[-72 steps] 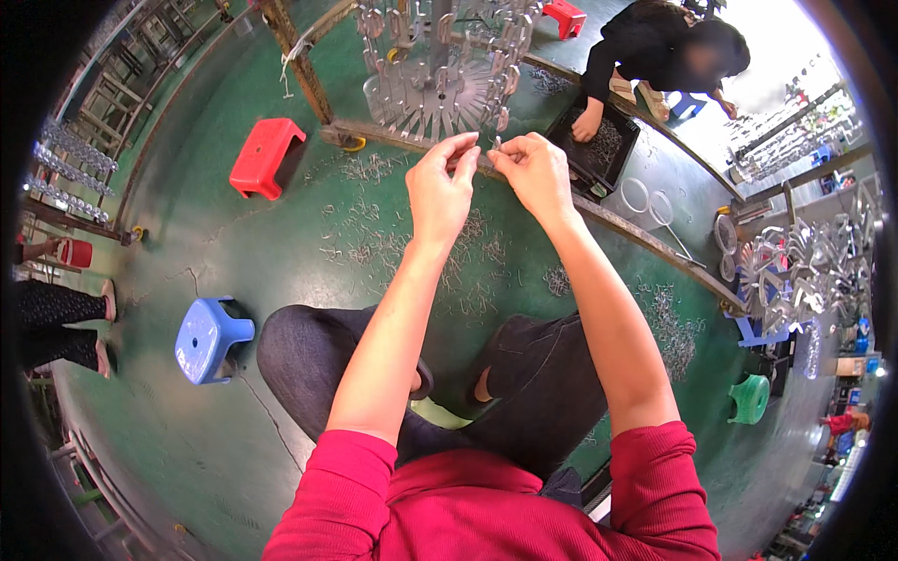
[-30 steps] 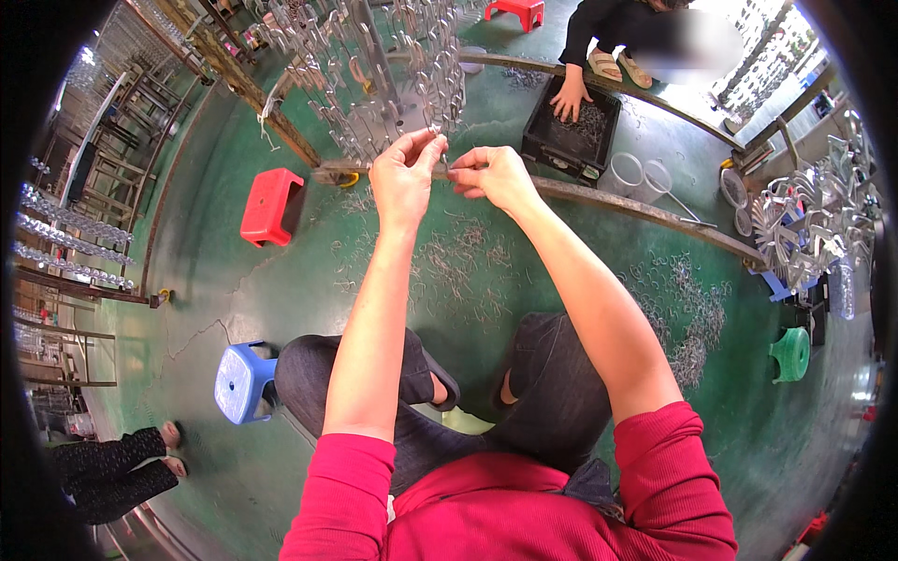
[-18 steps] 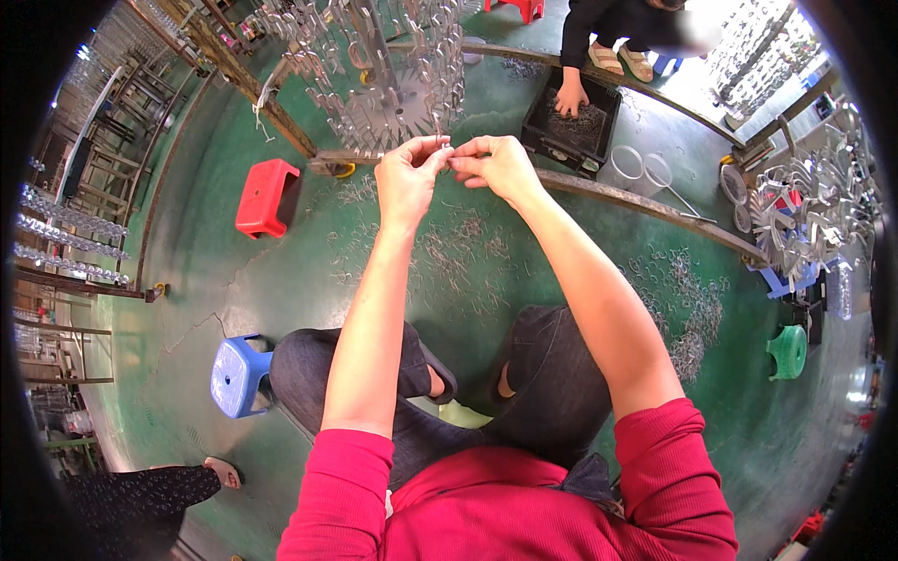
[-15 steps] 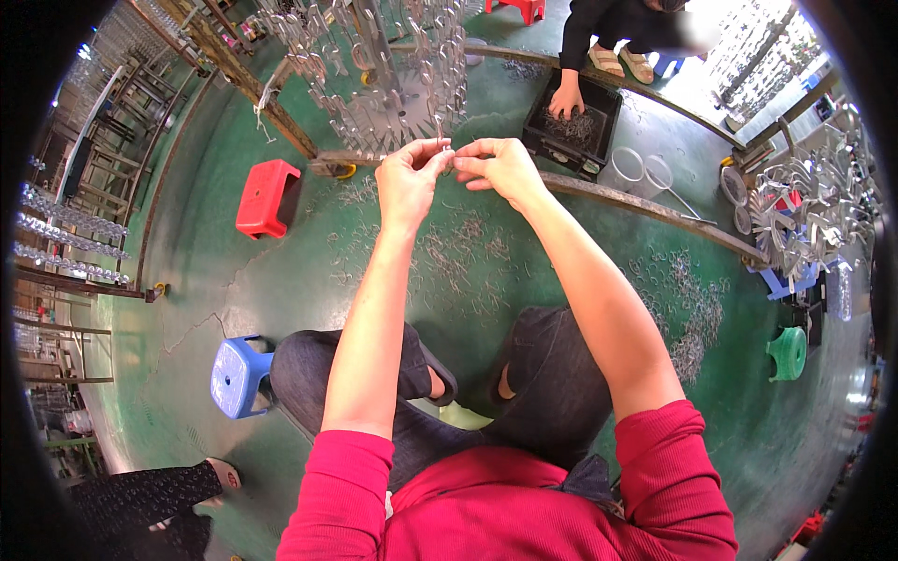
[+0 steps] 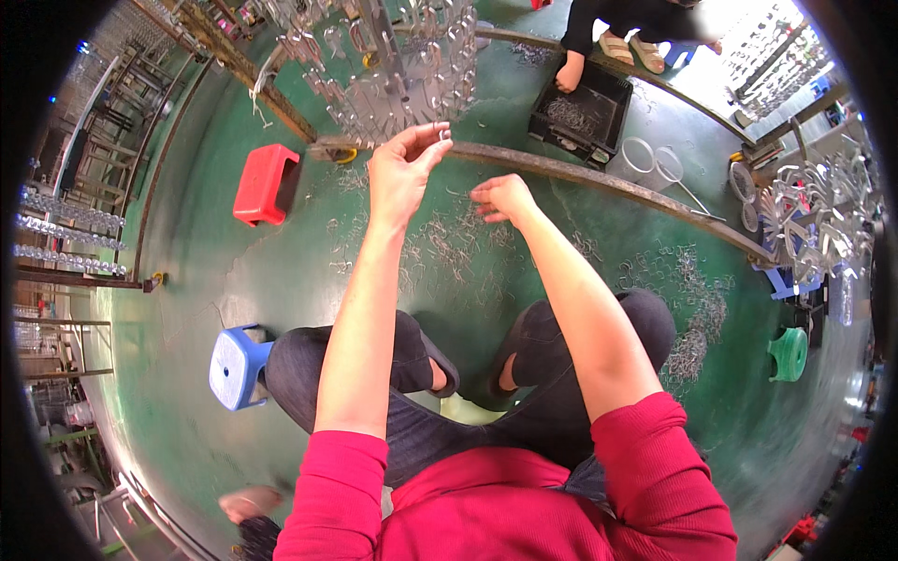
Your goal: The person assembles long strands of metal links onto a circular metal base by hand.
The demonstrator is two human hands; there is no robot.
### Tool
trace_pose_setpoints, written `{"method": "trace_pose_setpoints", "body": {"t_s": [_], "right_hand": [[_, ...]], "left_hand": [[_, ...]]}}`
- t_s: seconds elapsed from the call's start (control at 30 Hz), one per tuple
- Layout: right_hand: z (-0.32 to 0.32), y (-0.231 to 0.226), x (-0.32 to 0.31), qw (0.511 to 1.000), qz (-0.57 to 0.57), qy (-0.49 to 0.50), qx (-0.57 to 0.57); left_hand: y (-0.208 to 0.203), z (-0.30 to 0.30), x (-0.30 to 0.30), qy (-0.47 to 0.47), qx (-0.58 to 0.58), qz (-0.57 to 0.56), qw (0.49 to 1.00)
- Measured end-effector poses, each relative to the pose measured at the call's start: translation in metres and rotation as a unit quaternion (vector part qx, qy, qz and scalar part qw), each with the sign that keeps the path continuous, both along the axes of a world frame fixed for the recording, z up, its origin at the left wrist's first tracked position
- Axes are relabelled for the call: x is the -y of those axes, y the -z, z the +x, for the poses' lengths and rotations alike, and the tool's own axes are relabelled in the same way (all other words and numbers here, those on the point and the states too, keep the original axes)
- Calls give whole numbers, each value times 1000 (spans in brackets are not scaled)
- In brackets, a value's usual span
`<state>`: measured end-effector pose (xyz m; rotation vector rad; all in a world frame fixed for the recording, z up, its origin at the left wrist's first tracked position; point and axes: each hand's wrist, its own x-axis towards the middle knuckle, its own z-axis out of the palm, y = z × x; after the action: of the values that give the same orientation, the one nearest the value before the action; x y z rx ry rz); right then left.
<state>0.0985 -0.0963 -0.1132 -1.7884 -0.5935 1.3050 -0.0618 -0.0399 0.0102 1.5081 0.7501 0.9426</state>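
My left hand is raised before a rack hung with shiny metal pieces. Its thumb and forefinger pinch a small curved metal hook. Lower and to the right, my right hand hovers over the floor, apart from the left. Its fingers are loosely bent and apart, with nothing visible between them. Below both hands, loose metal hooks lie scattered on the green floor.
A wooden beam crosses beyond my hands. Past it, another person's hand reaches into a black crate. A red stool and a blue stool stand left. More hooks lie right, near a green stool.
My right hand has come away from the left and dropped lower. My left hand still pinches the small hook. The other person's hand has shifted to the crate's far left edge.
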Motion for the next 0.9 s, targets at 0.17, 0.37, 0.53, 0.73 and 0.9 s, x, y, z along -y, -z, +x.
{"method": "trace_pose_setpoints", "body": {"t_s": [0.17,0.37,0.53,0.73,0.9], "right_hand": [[-8,89,35,996,-58,61,-1],[-12,133,61,984,-142,96,49],[-18,154,71,982,-156,93,55],[-13,113,47,989,2,146,-27],[3,-41,14,963,247,94,50]], "left_hand": [[4,2,-5,8,13,1,1000],[7,5,-8,18,37,-7,999],[7,6,-6,13,31,-12,999],[7,4,-3,1,25,3,1000],[10,-2,0,-8,25,5,1000]]}}
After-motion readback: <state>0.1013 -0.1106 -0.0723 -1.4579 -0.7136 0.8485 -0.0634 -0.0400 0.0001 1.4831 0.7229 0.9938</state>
